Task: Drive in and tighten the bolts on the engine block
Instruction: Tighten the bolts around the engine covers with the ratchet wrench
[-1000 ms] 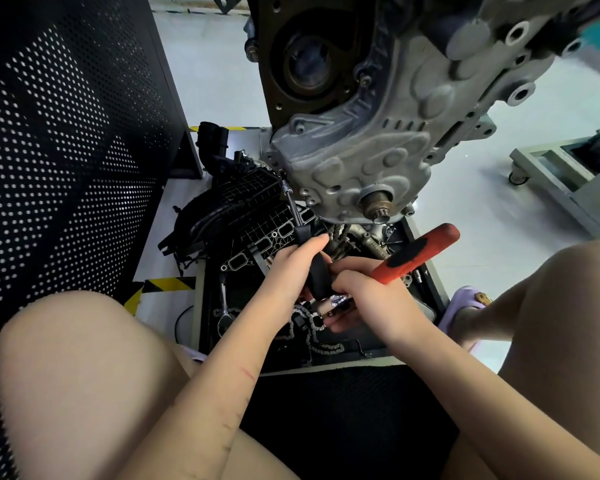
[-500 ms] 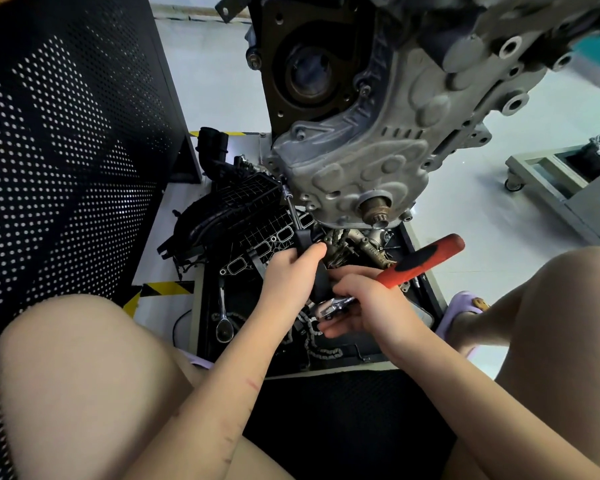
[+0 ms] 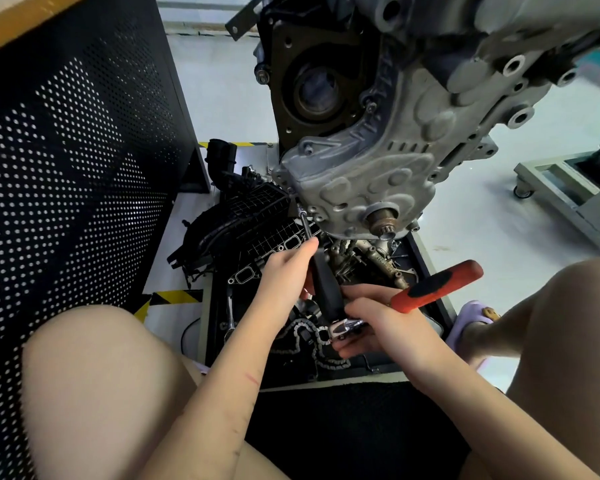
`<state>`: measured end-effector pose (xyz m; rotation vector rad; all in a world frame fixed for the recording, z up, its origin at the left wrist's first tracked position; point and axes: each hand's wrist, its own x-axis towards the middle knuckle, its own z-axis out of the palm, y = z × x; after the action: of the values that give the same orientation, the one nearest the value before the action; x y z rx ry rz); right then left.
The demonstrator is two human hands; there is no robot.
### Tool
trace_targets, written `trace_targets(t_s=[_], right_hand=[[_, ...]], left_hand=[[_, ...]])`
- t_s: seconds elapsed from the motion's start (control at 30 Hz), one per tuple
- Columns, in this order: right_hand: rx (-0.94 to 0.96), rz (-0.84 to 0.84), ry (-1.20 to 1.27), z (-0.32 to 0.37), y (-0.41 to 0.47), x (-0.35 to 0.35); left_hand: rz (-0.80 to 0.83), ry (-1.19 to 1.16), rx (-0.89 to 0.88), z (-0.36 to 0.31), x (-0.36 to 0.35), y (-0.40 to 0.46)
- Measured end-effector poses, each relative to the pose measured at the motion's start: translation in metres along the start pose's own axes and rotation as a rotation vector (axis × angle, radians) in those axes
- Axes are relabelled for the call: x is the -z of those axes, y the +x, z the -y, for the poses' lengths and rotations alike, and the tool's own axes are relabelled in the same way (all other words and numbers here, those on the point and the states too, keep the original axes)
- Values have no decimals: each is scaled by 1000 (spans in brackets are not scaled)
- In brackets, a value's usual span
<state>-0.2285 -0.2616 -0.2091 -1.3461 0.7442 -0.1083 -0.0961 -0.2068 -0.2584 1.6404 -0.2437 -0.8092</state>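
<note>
The engine block (image 3: pixel 388 150) hangs in the upper middle of the frame, a grey metal cover with many bolt holes facing the camera. At its lower left edge a small bolt (image 3: pixel 302 213) sits in a hole, and the thin shaft of a screwdriver (image 3: pixel 321 268) touches it. The shaft runs down and to the right into a black handle in the middle of the frame.

The left hand (image 3: pixel 286 271) has its grip clamped on the upper part of this handle, with one finger stretched along the shaft. The right hand (image 3: pixel 381 323) is just beside it, lower and to the right; its grip is clamped on a ratchet wrench (image 3: pixel 426 289), whose shiny head meets the end of the black handle and whose red handle points to the right.

Under the hands lies a black tray (image 3: pixel 433 292) with a chain (image 3: pixel 312 344), a black plastic manifold (image 3: pixel 243 220) and other metal parts. A black perforated panel (image 3: pixel 73 150) fills the left side, and a grey cart (image 3: pixel 568 188) stands at the right edge on the pale floor (image 3: pixel 465 237).
</note>
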Motion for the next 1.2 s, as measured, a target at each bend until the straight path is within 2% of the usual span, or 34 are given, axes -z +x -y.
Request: trace_targets(t_s=[0.13, 0.2, 0.37, 0.5, 0.63, 0.83, 1.2], right_hand=[[-1, 15, -6, -4, -6, 4], [-10, 19, -6, -6, -8, 6], [29, 12, -96, -4, -12, 9], [63, 7, -98, 4, -11, 7], [117, 16, 10, 11, -13, 6], [104, -36, 197, 9, -14, 6], [99, -67, 217, 11, -15, 4]], left_hand=[[22, 15, -9, 0, -2, -3], [-19, 11, -32, 0, -5, -7], [-221, -92, -224, 1, -12, -23], [-257, -106, -347, -6, -11, -26], [-216, -122, -485, -12, -12, -27], [-23, -107, -501, -17, -15, -31], [-7, -87, -494, -20, -14, -33]])
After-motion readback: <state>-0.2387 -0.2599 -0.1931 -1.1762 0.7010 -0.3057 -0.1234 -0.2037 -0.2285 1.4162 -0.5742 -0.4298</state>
